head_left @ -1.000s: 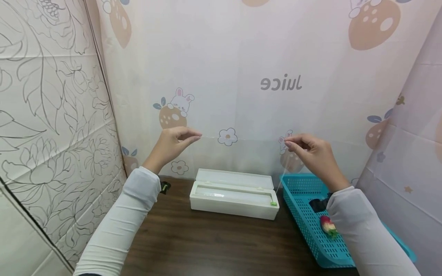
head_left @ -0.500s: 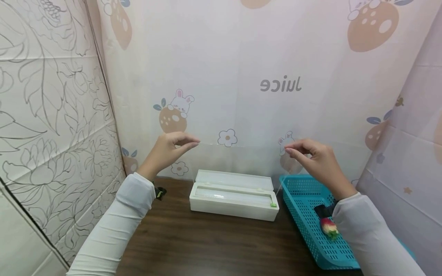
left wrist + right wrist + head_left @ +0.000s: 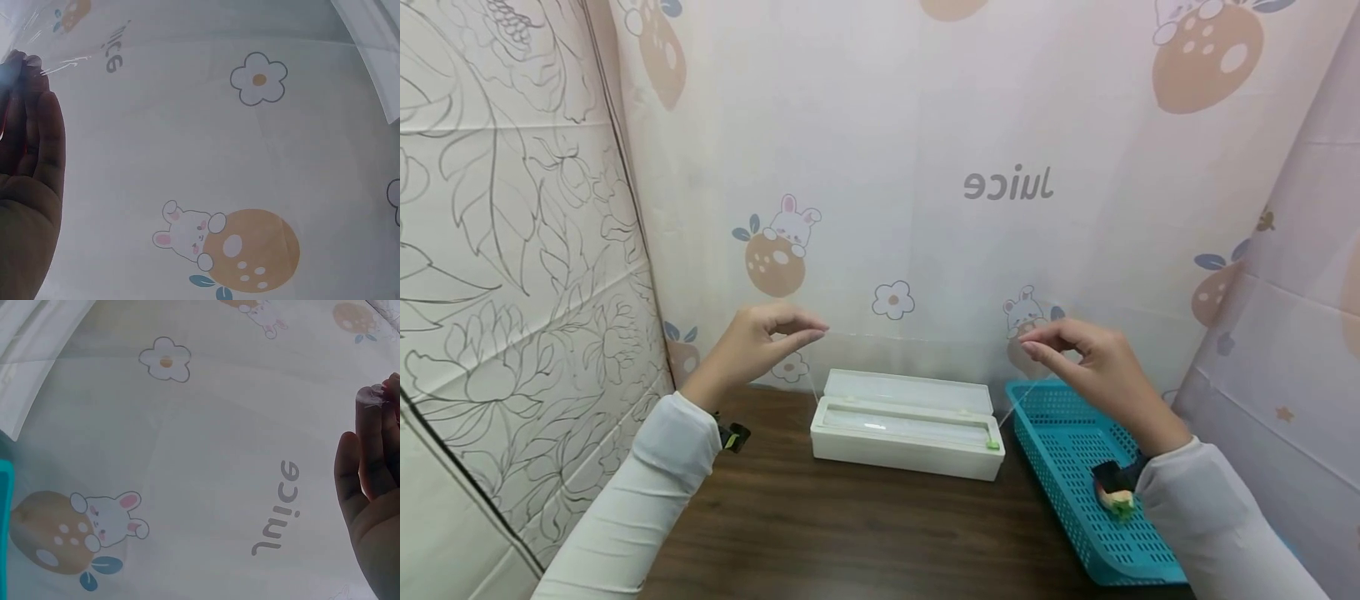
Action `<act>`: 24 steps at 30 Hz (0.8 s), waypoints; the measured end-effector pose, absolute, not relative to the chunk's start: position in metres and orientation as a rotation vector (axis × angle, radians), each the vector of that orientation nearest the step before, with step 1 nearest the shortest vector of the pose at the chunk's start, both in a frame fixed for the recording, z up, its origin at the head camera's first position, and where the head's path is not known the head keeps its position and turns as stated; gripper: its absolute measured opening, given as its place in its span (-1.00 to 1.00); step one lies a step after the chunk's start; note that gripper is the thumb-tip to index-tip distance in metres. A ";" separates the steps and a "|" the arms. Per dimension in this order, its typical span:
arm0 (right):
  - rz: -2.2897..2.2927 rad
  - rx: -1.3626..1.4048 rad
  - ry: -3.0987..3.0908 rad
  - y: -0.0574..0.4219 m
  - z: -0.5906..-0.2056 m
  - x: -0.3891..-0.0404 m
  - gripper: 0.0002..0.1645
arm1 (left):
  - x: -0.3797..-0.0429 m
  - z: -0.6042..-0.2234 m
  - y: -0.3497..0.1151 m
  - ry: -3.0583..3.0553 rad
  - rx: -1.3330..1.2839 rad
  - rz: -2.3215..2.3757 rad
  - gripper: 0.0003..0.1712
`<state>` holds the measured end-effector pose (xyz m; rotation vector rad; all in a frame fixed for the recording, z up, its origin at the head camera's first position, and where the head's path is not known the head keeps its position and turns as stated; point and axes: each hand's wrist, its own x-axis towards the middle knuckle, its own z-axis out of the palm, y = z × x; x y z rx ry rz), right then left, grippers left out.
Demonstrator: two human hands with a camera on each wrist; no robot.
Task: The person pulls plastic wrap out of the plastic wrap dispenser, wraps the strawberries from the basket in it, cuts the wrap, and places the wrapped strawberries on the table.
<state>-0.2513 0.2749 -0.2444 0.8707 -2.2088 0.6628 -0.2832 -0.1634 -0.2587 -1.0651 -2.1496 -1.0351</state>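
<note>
My left hand (image 3: 752, 346) pinches the left end of a clear sheet of cling film (image 3: 917, 358) between thumb and fingers. My right hand (image 3: 1101, 371) pinches its right end the same way. The film's upper edge stretches level between them, and its slack sides run down to a white cling film dispenser (image 3: 902, 454) on the table. The dispenser's lid (image 3: 910, 390) stands tipped back, and a small green slider (image 3: 993, 444) sits at its right front corner. In the left wrist view, crinkled film (image 3: 65, 62) shows at the fingertips; bunched film (image 3: 373, 395) shows at the right fingertips.
A teal perforated basket (image 3: 1048, 475) stands right of the dispenser, under the right forearm. Inside lies a small red and cream thing with a green leafy end (image 3: 1120, 503), partly hidden by the wrist camera. Printed curtains (image 3: 865, 167) hang behind the dark wooden table (image 3: 850, 533) and at both sides.
Both hands have come down with the film between them, its upper edge now closer to the dispenser. The wrists have spread slightly outward. Dispenser and basket have stayed put.
</note>
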 end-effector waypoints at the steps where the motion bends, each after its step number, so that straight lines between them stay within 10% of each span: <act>1: 0.668 0.865 -2.213 0.275 -0.245 -0.250 -0.85 | -0.282 -0.260 -0.164 -2.153 -1.072 -1.041 -0.83; 24: 0.827 0.846 -2.390 0.282 -0.289 -0.227 -0.80 | -0.262 -0.300 -0.166 -2.277 -1.245 -1.125 -0.84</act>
